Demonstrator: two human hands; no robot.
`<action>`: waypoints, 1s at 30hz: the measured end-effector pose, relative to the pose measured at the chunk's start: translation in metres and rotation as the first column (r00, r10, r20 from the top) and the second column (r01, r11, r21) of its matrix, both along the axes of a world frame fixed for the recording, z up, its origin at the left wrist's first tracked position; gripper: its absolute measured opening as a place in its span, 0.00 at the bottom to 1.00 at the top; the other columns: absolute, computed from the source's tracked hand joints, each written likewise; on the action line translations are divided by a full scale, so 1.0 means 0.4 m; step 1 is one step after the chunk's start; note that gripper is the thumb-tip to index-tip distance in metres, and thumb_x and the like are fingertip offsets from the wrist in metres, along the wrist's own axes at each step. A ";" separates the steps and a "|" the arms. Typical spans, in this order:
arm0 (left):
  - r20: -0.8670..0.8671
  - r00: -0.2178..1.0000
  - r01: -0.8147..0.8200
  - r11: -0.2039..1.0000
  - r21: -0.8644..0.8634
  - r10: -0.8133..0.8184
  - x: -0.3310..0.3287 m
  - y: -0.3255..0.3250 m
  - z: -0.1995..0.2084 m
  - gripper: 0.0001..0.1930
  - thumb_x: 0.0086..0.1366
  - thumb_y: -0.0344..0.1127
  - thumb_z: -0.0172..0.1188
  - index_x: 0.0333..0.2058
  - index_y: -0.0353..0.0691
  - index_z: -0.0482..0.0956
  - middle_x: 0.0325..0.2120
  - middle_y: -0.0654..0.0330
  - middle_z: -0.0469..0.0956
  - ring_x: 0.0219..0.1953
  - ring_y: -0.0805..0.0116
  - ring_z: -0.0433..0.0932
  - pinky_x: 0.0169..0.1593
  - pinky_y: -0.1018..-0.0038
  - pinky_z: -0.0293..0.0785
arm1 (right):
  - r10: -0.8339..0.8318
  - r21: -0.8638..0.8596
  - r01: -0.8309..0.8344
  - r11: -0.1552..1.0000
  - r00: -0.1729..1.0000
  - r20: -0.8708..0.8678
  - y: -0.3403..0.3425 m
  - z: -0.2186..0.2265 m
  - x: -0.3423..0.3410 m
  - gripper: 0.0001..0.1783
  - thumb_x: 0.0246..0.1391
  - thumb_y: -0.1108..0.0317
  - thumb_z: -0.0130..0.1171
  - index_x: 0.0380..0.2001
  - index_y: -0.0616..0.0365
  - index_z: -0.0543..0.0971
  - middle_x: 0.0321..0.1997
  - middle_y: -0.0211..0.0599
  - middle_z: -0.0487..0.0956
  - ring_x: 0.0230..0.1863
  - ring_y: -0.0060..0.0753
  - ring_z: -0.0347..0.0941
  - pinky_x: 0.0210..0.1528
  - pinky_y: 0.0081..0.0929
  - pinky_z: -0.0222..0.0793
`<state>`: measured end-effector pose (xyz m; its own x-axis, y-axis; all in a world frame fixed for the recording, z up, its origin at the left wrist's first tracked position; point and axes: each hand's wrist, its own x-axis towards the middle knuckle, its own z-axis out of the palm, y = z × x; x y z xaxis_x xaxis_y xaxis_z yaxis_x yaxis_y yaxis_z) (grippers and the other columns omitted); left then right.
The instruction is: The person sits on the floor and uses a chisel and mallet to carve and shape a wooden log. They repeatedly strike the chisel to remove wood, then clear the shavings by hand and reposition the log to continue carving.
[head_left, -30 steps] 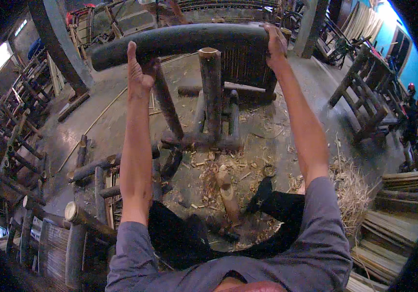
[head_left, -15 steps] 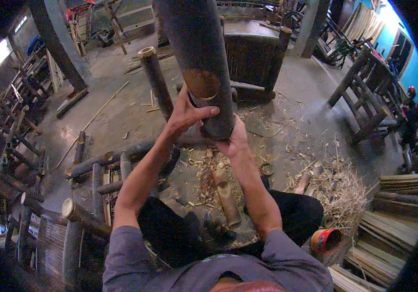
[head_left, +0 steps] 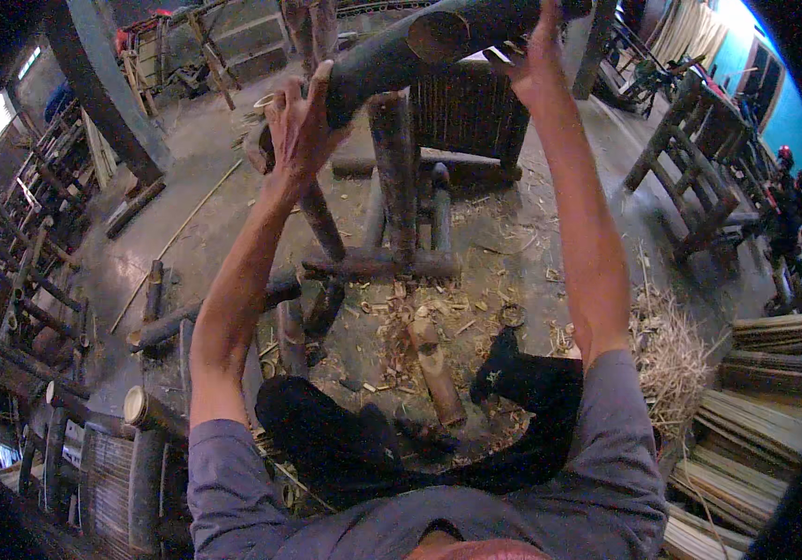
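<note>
A thick, dark bamboo pole [head_left: 377, 70] lies crosswise before me, slanting up to the right. An oval brown cut [head_left: 438, 35] shows on its side. My left hand [head_left: 300, 131] is wrapped round the pole close to its left end. My right hand [head_left: 539, 67] grips it farther right, its fingers partly hidden. Below the pole stands a bamboo frame with a thick upright post [head_left: 394, 177] and a low crossbar [head_left: 382, 265]. A shorter bamboo length [head_left: 436, 373] with a pale cut lies on the floor between my legs.
Wood chips and a heap of pale shavings [head_left: 667, 359] cover the floor at right, near stacked bamboo slats [head_left: 746, 457]. Bamboo chair frames [head_left: 144, 467] stand at left, another frame [head_left: 685, 177] at far right. A concrete pillar [head_left: 107, 93] rises at back left.
The pole has turned from upright to crosswise and lifted away. My hands have moved apart, the left up and leftward, the right up and rightward. The frame behind it now shows.
</note>
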<state>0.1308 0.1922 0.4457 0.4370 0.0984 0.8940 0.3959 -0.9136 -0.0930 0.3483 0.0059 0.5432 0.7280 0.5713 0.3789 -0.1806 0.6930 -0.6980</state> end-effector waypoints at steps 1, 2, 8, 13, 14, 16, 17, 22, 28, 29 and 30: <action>0.007 0.997 -0.080 0.996 0.039 0.080 0.024 0.023 0.003 0.45 0.38 0.39 0.72 0.58 0.52 0.59 0.41 0.51 0.65 0.44 0.49 0.67 0.45 0.57 0.63 | -0.039 0.030 0.039 0.999 0.999 -0.010 0.037 -0.013 0.030 0.45 0.45 0.37 0.60 0.59 0.50 0.57 0.51 0.37 0.69 0.48 0.38 0.69 0.46 0.39 0.71; 0.019 0.998 -0.069 0.994 0.089 0.068 0.055 0.041 0.014 0.45 0.39 0.39 0.71 0.58 0.52 0.58 0.41 0.51 0.65 0.44 0.49 0.67 0.45 0.57 0.63 | -0.083 0.058 0.084 0.995 0.996 -0.016 0.071 -0.024 0.070 0.44 0.44 0.38 0.60 0.58 0.50 0.58 0.50 0.36 0.70 0.47 0.37 0.70 0.44 0.39 0.72; -0.024 0.997 -0.069 0.965 0.253 0.078 0.115 0.176 0.050 0.39 0.44 0.35 0.67 0.56 0.50 0.58 0.47 0.53 0.65 0.49 0.52 0.67 0.52 0.59 0.62 | -0.131 0.032 0.132 0.991 0.991 -0.022 0.152 -0.125 0.161 0.40 0.44 0.35 0.55 0.56 0.46 0.63 0.49 0.34 0.71 0.49 0.35 0.68 0.46 0.41 0.69; -0.076 0.990 -0.093 0.958 0.270 0.117 0.167 0.193 0.020 0.38 0.44 0.34 0.66 0.55 0.50 0.58 0.47 0.53 0.66 0.51 0.54 0.66 0.55 0.60 0.59 | -0.107 0.033 0.112 0.993 0.985 -0.137 0.127 -0.208 0.139 0.38 0.39 0.35 0.58 0.50 0.44 0.67 0.50 0.31 0.70 0.52 0.35 0.65 0.44 0.41 0.68; -0.078 0.990 -0.088 0.951 0.295 0.116 0.176 0.196 0.016 0.38 0.44 0.34 0.66 0.55 0.50 0.58 0.47 0.54 0.66 0.51 0.54 0.66 0.55 0.60 0.59 | -0.104 0.041 0.110 0.993 0.986 -0.133 0.134 -0.221 0.146 0.37 0.39 0.34 0.57 0.49 0.44 0.67 0.49 0.31 0.70 0.51 0.35 0.65 0.45 0.41 0.68; -0.087 0.992 -0.063 0.957 0.284 0.091 0.191 0.209 0.012 0.38 0.45 0.35 0.66 0.55 0.50 0.58 0.47 0.54 0.67 0.52 0.56 0.66 0.56 0.60 0.58 | -0.103 0.045 0.110 0.993 0.987 -0.124 0.130 -0.253 0.167 0.36 0.39 0.34 0.57 0.48 0.44 0.68 0.49 0.31 0.70 0.51 0.33 0.65 0.45 0.39 0.68; -0.082 0.995 -0.037 0.962 0.271 0.061 0.196 0.213 0.008 0.38 0.45 0.35 0.66 0.55 0.50 0.58 0.47 0.55 0.67 0.52 0.56 0.66 0.56 0.60 0.58 | -0.133 0.008 0.136 0.991 0.980 -0.146 0.132 -0.260 0.179 0.37 0.40 0.34 0.57 0.48 0.44 0.68 0.48 0.31 0.70 0.51 0.33 0.65 0.45 0.39 0.67; -0.071 0.989 -0.101 0.948 0.302 0.128 0.187 0.170 0.003 0.31 0.51 0.41 0.61 0.53 0.45 0.63 0.47 0.58 0.69 0.50 0.58 0.69 0.54 0.62 0.63 | -0.199 -0.022 0.197 0.980 0.971 -0.137 0.140 -0.279 0.189 0.37 0.41 0.32 0.55 0.49 0.45 0.68 0.48 0.31 0.71 0.51 0.33 0.65 0.47 0.38 0.65; -0.169 0.970 -0.121 0.948 0.294 0.176 0.163 0.158 0.010 0.32 0.50 0.44 0.63 0.53 0.45 0.63 0.45 0.56 0.70 0.48 0.58 0.68 0.53 0.63 0.62 | -0.085 0.063 0.089 0.994 0.994 -0.066 0.125 -0.333 0.205 0.38 0.42 0.32 0.54 0.49 0.46 0.68 0.47 0.31 0.72 0.49 0.35 0.67 0.49 0.39 0.64; -0.165 0.972 -0.115 0.949 0.293 0.169 0.157 0.145 0.026 0.28 0.53 0.43 0.60 0.51 0.41 0.64 0.41 0.53 0.71 0.43 0.58 0.71 0.49 0.63 0.64 | -0.094 0.043 0.098 0.994 0.993 -0.077 0.121 -0.341 0.216 0.37 0.43 0.32 0.55 0.49 0.47 0.68 0.46 0.32 0.73 0.47 0.35 0.68 0.48 0.37 0.66; -0.157 0.973 -0.118 0.947 0.297 0.170 0.146 0.136 0.041 0.25 0.56 0.41 0.57 0.50 0.36 0.65 0.37 0.51 0.73 0.39 0.57 0.73 0.46 0.64 0.66 | -0.096 0.029 0.099 0.995 0.992 -0.087 0.125 -0.340 0.225 0.37 0.43 0.33 0.55 0.49 0.47 0.68 0.44 0.32 0.74 0.45 0.34 0.70 0.46 0.36 0.67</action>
<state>0.1892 0.2465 0.4620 0.5917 -0.0748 0.8027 0.4740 -0.7731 -0.4214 0.4385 0.0560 0.4072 0.8102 0.4840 0.3307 -0.1690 0.7330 -0.6589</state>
